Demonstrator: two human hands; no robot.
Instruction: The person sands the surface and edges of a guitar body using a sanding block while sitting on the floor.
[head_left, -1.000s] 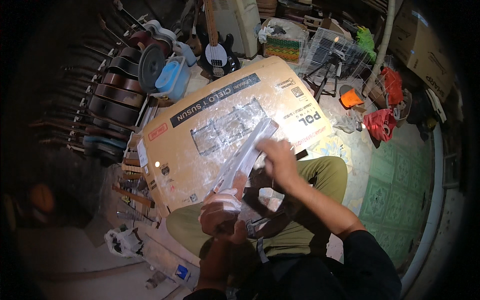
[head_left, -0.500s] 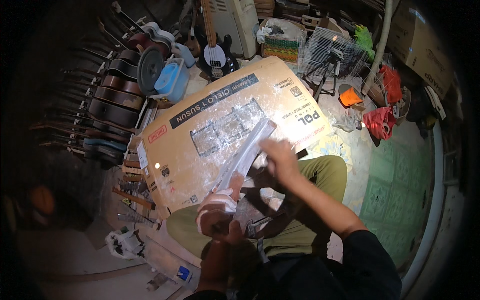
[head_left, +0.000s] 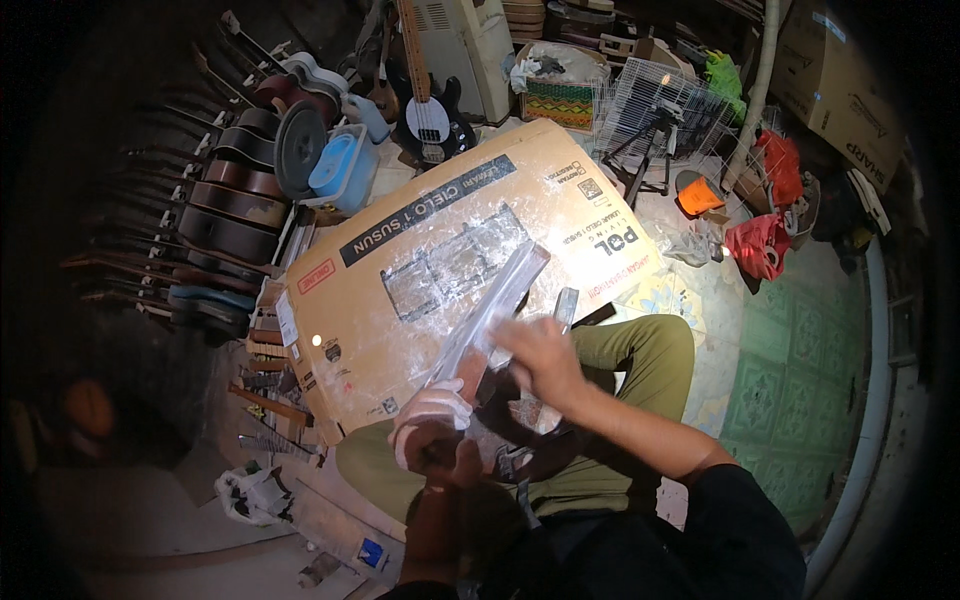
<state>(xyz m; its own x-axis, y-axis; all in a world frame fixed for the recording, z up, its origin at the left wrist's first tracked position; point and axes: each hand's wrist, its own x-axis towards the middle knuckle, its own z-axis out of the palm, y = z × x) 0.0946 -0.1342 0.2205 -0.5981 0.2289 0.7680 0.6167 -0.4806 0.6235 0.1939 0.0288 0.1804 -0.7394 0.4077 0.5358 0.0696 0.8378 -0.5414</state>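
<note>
A long, narrow wooden piece (head_left: pixel 500 292), reddish-brown with pale dust along its face, slants up and right over my lap. My left hand (head_left: pixel 430 422), with white cloth over its fingers, is closed round the lower end of the wood. My right hand (head_left: pixel 545 362) is bent against the middle of it, with its fingertips blurred; I cannot make out whether they hold something. Beside the right hand a flat grey bar end (head_left: pixel 567 303) sticks up. Below, between my legs, a dark shape is partly hidden by my hands.
A dusty cardboard sheet (head_left: pixel 400 270) lies on the floor in front. Several guitars (head_left: pixel 235 205) stand in a row at the left, near a clear tub (head_left: pixel 350 180). An electric bass (head_left: pixel 430 120), a wire cage (head_left: pixel 650 100), a small tripod (head_left: pixel 655 150) and red bags (head_left: pixel 757 245) lie beyond.
My right hand has slid down along the wooden piece, toward my left hand. The grey bar end beside it now shows more fully. My left hand keeps its hold.
</note>
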